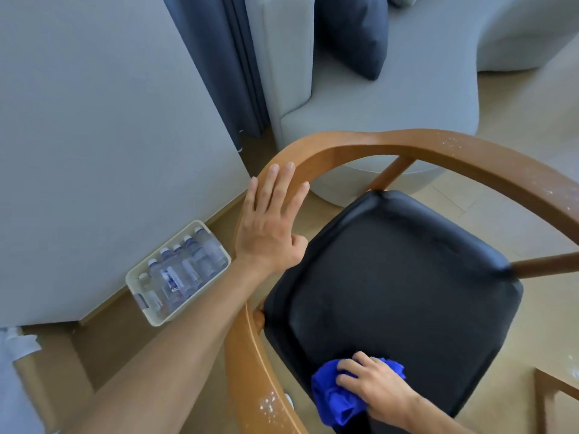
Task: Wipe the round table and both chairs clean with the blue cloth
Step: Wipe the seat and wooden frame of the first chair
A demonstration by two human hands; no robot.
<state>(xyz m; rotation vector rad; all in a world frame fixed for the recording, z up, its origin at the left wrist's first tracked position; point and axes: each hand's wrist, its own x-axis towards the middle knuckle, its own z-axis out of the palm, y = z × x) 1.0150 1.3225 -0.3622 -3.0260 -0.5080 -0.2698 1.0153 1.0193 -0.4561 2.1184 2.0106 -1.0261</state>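
A wooden chair with a curved armrest rail [407, 142] and a black padded seat [398, 277] fills the middle of the head view. My left hand [271, 227] rests flat with straight fingers on the left bend of the rail. My right hand [376, 386] presses the crumpled blue cloth [332, 399] onto the seat's near left corner, fingers bent over the cloth. White specks dot the rail at lower left [268, 405] and at upper right [451, 142]. The round table is not clearly in view.
A white bin of water bottles [178, 274] stands on the floor against the grey wall. A grey sofa [407, 98] with a dark cushion [351, 32] sits behind the chair. Dark curtains [232, 57] hang at the back. A wooden edge [554, 396] shows at lower right.
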